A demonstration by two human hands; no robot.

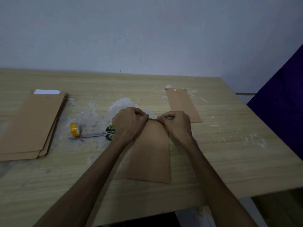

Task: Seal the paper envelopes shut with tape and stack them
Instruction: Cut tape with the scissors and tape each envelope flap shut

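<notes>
A brown paper envelope lies lengthwise on the wooden table in front of me. My left hand and my right hand both have curled fingers and pinch the envelope's far top edge, close together. A pile of brown envelopes lies at the left, with white paper showing at its far end. One single brown envelope lies at the back right. A yellow tape roll stands left of my left hand.
Scissors with green and black handles lie beside the tape, partly under my left wrist. White residue smears the table's middle. The table's right edge runs diagonally, with dark purple cloth beyond it. A pale wall stands behind.
</notes>
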